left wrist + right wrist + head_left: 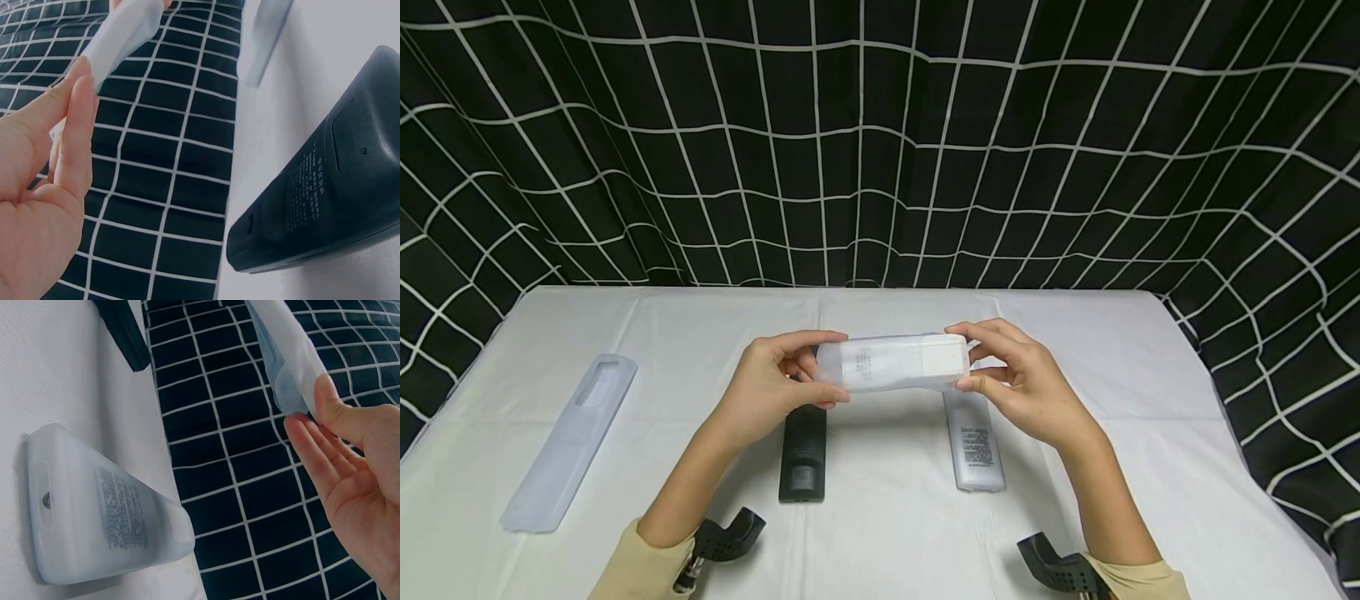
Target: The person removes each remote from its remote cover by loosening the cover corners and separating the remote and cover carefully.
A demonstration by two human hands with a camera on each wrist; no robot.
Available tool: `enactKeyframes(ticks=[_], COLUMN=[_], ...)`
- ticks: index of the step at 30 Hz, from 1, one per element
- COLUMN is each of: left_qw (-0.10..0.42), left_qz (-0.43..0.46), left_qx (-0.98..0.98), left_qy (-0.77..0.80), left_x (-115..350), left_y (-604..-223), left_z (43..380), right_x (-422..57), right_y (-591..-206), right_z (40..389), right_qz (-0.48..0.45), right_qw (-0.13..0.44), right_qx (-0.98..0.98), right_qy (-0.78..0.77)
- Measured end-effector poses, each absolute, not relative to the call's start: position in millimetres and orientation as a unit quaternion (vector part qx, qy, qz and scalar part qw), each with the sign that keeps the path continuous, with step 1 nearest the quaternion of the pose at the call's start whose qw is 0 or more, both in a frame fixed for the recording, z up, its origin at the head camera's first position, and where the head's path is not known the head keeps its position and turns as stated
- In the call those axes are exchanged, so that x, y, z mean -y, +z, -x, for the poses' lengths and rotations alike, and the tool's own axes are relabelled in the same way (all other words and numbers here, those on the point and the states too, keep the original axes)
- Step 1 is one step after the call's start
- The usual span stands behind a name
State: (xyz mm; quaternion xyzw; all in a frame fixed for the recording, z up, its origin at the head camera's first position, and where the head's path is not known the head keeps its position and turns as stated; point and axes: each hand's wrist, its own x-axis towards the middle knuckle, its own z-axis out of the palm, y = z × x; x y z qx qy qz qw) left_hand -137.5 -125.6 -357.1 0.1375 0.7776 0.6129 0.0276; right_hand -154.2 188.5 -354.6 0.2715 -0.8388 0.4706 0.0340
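A white remote control lies level in a translucent cover, back side up, raised over the table between both hands. My left hand pinches the cover's left end between thumb and fingers. At the other end, my right hand grips the remote and cover the same way. Both wrist views show the pale cover in the fingers, though its far parts run out of frame. Under the left hand lies a black remote control, partly hidden. Below the right hand rests another white remote control, in a translucent cover with printed text.
A separate translucent remote cover with a rectangular cutout lies at the table's left. White cloth covers the table. A black curtain with white grid lines hangs behind and along both sides.
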Motion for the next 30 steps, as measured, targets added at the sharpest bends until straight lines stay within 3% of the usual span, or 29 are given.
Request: enactKeyframes(ticks=[12,25,30], left_qw=[0.037,0.059,0.020], left_qz=[-0.131,-0.168,-0.167], left_qx=[-0.761,-0.727,-0.730], left_qy=[0.635,0.663,0.662], left_x=[126,121,117], left_y=[-361,-364,-366], left_z=[136,136,137], right_x=[-182,-176,-176], right_y=[-361,-359,-359], right_z=[154,151,151], right_qz=[-0.241,-0.226,-0.233], right_qw=[-0.022,-0.015,-0.002], right_qx=[0.820,0.818,0.819], right_qy=[0.519,0.529,0.524])
